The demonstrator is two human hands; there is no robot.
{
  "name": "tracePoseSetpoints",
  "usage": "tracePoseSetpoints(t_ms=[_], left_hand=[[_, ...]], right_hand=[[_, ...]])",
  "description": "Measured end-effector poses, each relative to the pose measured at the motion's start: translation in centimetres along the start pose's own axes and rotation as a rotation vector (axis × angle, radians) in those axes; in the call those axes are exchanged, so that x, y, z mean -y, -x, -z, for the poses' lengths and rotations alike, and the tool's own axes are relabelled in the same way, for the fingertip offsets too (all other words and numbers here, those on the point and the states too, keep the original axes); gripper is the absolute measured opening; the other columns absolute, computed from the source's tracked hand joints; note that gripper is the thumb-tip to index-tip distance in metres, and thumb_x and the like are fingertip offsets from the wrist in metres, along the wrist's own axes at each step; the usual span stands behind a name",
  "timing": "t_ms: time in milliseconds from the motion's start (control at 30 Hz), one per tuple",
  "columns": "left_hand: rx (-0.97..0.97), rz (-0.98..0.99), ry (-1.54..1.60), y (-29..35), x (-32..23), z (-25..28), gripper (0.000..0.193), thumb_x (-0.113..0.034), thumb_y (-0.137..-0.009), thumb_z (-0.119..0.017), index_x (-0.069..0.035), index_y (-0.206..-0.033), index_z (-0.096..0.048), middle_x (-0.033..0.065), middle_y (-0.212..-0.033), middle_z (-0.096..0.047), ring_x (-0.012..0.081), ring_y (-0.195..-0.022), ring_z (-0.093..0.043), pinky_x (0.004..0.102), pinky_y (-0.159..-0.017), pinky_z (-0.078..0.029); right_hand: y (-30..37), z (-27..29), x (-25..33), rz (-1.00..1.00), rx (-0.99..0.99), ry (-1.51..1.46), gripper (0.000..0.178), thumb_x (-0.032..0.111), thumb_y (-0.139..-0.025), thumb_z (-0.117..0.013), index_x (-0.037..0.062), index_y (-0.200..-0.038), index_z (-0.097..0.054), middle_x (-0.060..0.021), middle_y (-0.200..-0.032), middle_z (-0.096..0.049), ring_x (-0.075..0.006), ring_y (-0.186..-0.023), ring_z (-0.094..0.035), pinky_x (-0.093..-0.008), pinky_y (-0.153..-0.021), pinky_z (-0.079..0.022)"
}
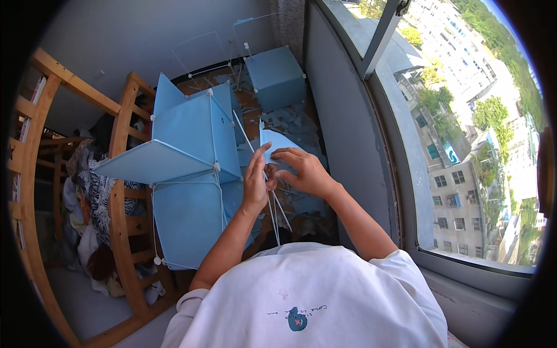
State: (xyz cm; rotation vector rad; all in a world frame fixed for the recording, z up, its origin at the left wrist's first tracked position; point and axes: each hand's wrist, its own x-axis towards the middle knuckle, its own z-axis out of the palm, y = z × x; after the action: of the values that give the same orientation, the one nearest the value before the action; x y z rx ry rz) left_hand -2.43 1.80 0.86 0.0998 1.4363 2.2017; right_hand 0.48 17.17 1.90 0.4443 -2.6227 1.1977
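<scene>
In front of my chest, my left hand (256,182) is closed around thin white rods (275,216), which stick out below it. One rod (242,128) slants up and to the left past its raised fingers. Close beside it, my right hand (306,171) bends its fingers over the near edge of a pale blue plastic sheet (278,140). The sheet stands up between the two hands and curves to the right. My fingers hide its lower edge and part of the rods.
A partly built blue panel cube shelf (187,217) with white connectors stands left, one panel (156,159) jutting out. Behind is a closed blue cube (278,81) near wire frames (200,55). Film scraps (290,122) litter the floor. A wooden bunk frame (119,156) and window (458,145) flank me.
</scene>
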Motion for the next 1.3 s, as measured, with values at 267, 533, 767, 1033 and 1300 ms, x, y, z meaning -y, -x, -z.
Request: tracePoseSetpoints(t_ms=[267, 533, 767, 1033, 1300], left_hand=[[0.066, 0.032, -0.007, -0.2, 0.3, 0.6, 0.037, -0.027, -0.098, -0.028, -0.011, -0.129, -0.041, 0.0007, -0.063, -0.042, 0.0042, -0.044, -0.025, 0.0190, -0.040, -0.021], [-0.077, -0.033, -0.029, -0.7, 0.9, 0.1, 0.031, -0.030, -0.098, -0.033, -0.009, -0.119, -0.045, -0.0008, -0.062, -0.042, 0.0035, -0.043, -0.027, 0.0195, -0.039, -0.022], [-0.288, -0.011, -0.015, -1.0, 1.1, 0.0, 0.016, -0.026, -0.095, -0.045, -0.010, -0.096, -0.045, -0.0039, -0.058, -0.039, 0.0021, -0.041, -0.028, 0.0195, -0.036, -0.019], [-0.250, -0.050, -0.083, -0.7, 2.2, -2.5, 0.014, -0.023, -0.096, -0.041, -0.010, -0.094, -0.045, -0.0040, -0.054, -0.033, 0.0024, -0.042, -0.027, 0.0192, -0.036, -0.020], [-0.259, -0.235, -0.217, 0.0, 1.2, -1.9, 0.018, -0.024, -0.097, -0.041, -0.008, -0.092, -0.047, -0.0042, -0.054, -0.034, 0.0014, -0.043, -0.027, 0.0186, -0.037, -0.021]], right_hand=[[-0.4, -0.9, -1.0, 0.086, -0.067, 0.226, 0.016, 0.008, -0.073, -0.063, 0.0032, -0.088, -0.060, -0.0088, -0.095, -0.063, -0.0264, -0.086, -0.061, -0.0354, -0.073, -0.047], [-1.5, -2.5, -0.7, 0.077, -0.272, 0.402, 0.015, 0.014, -0.070, -0.061, 0.0081, -0.076, -0.049, -0.0063, -0.071, -0.050, -0.0222, -0.070, -0.053, -0.0337, -0.068, -0.038], [-1.7, -3.3, -1.4, 0.016, -0.337, 0.276, 0.009, 0.015, -0.080, -0.056, 0.0083, -0.078, -0.050, -0.0056, -0.057, -0.053, -0.0231, -0.052, -0.054, -0.0338, -0.047, -0.039], [-2.5, -4.5, -5.2, -0.174, -0.454, 0.279, 0.012, 0.019, -0.087, -0.051, 0.0081, -0.082, -0.050, -0.0128, -0.050, -0.054, -0.0318, -0.045, -0.054, -0.0407, -0.041, -0.039], [-2.0, -2.3, -8.7, -0.273, -0.528, 0.386, 0.015, 0.021, -0.087, -0.051, 0.0091, -0.078, -0.048, -0.0121, -0.051, -0.054, -0.0327, -0.047, -0.054, -0.0414, -0.042, -0.040]])
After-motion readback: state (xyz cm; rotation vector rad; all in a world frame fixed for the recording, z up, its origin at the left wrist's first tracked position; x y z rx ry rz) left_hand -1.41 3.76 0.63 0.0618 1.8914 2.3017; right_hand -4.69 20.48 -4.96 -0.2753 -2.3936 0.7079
